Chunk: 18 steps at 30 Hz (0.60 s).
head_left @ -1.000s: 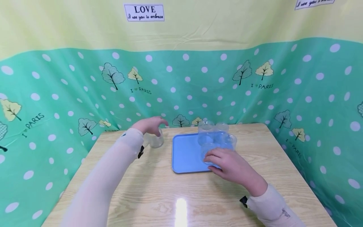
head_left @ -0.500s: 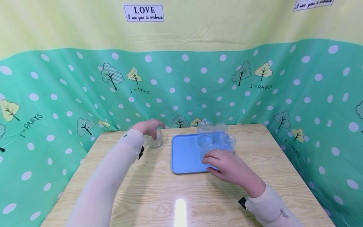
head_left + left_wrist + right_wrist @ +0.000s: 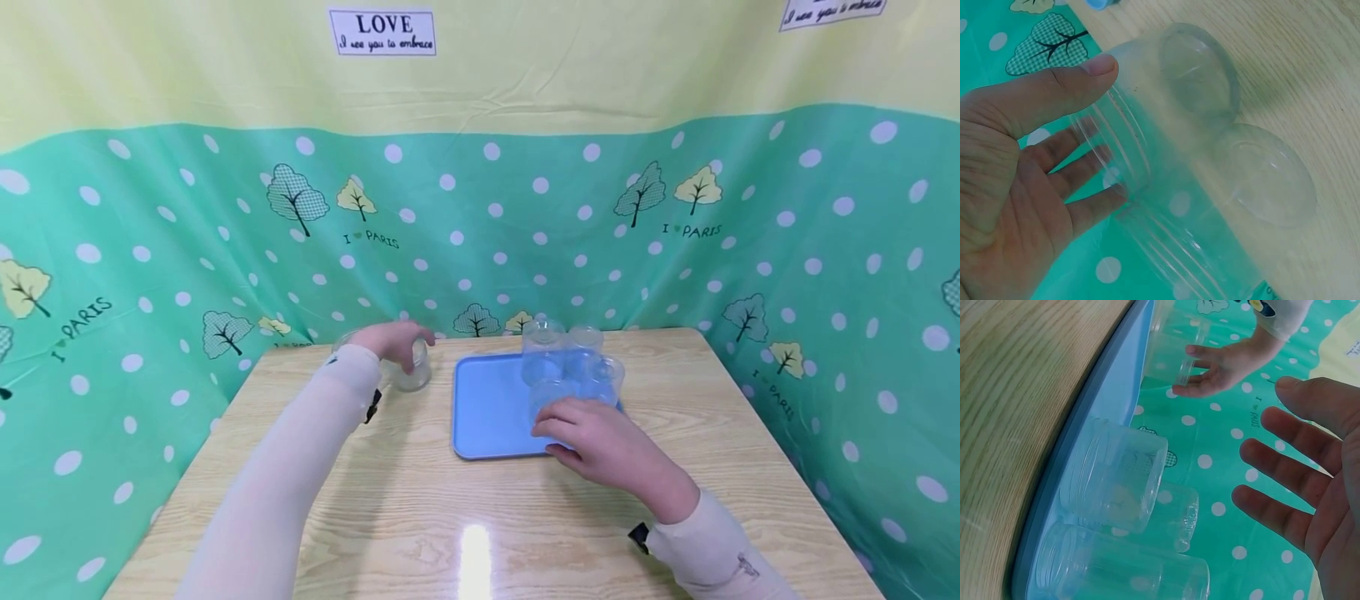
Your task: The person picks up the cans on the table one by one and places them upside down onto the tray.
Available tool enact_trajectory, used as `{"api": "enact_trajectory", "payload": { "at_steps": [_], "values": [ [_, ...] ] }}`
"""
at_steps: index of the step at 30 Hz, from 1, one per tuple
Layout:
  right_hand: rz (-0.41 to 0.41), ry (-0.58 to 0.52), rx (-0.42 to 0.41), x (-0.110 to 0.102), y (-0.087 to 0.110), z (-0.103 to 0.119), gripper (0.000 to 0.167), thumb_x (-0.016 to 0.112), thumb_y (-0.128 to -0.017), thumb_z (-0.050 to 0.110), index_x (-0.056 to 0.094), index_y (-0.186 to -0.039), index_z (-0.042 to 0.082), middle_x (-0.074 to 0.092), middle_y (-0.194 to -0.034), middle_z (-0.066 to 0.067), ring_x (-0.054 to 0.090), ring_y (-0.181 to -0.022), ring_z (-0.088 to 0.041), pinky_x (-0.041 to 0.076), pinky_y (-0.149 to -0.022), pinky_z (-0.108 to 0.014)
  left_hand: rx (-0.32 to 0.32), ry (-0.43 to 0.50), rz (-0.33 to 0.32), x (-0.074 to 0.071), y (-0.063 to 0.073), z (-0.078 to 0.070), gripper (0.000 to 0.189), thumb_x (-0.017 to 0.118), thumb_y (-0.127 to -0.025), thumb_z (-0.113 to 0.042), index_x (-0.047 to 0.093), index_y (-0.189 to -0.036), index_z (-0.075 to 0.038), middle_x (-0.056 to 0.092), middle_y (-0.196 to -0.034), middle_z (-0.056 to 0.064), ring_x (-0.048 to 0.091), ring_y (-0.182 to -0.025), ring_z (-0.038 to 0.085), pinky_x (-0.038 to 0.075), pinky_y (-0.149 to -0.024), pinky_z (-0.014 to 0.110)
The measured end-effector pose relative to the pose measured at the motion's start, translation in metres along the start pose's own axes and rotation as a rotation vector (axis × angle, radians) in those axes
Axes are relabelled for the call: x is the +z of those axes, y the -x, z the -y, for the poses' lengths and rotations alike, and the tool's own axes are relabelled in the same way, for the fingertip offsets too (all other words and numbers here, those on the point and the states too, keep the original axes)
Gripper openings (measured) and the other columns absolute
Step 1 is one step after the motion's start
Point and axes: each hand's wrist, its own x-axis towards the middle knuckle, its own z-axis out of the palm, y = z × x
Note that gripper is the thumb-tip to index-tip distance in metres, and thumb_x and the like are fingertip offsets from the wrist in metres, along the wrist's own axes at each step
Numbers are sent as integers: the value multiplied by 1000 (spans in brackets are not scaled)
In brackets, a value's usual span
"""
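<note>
At the back left of the table, my left hand (image 3: 397, 340) holds a clear plastic jar (image 3: 1166, 100) by its threaded mouth, the thumb on one side and fingers on the other. That jar stands upright, right beside a second clear jar (image 3: 1266, 181). Over the front of the blue tray (image 3: 487, 408) hovers my right hand (image 3: 596, 433), fingers relaxed and apart, holding nothing. Nearest to it is a clear jar (image 3: 1113, 475) standing mouth down on the tray. Behind that one are several more upturned jars (image 3: 543, 350), grouped on the tray's right half.
The wooden table (image 3: 405, 500) reaches back to a green dotted curtain (image 3: 510, 217), which also hangs along both sides. The tray has a low raised rim. Bare tray surface shows left of the jars.
My left hand has lowered slightly, and its fingers have closed in around the jar's mouth. The right hand has stayed almost still over the tray's front.
</note>
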Motion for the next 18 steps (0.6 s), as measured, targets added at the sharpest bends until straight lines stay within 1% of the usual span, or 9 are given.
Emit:
{"api": "enact_trajectory", "payload": {
  "at_steps": [6, 10, 13, 18],
  "values": [
    [4, 2, -3, 0, 0, 2, 32, 86, -82, 11, 73, -111, 18, 69, -112, 6, 67, -103, -12, 60, -87, -29, -2, 12, -9, 1, 2, 0, 72, 84, -75, -1, 62, -140, -25, 47, -154, 13, 46, -138, 41, 47, -106, 63],
    [11, 5, 3, 0, 0, 3, 33, 86, -82, 12, 73, -111, 18, 69, -113, 7, 67, -104, -12, 60, -88, -29, 29, -18, -25, 1, 4, -3, 71, 83, -76, 0, 61, -140, -22, 49, -152, 15, 48, -136, 41, 50, -104, 61],
    [18, 5, 9, 0, -1, 3, 32, 86, -83, 12, 73, -112, 18, 69, -114, 6, 67, -104, -12, 60, -88, -30, 68, -61, -50, -1, 5, -8, 70, 83, -77, 0, 61, -141, -20, 46, -155, 16, 46, -139, 41, 49, -106, 58],
    [26, 9, 14, -1, -2, 3, 32, 85, -83, 12, 73, -112, 18, 69, -114, 6, 67, -105, -12, 60, -89, -30, 119, -118, -95, -8, 10, -14, 68, 84, -78, -3, 62, -140, -22, 36, -162, 18, 34, -148, 43, 43, -111, 61]
  ]
}}
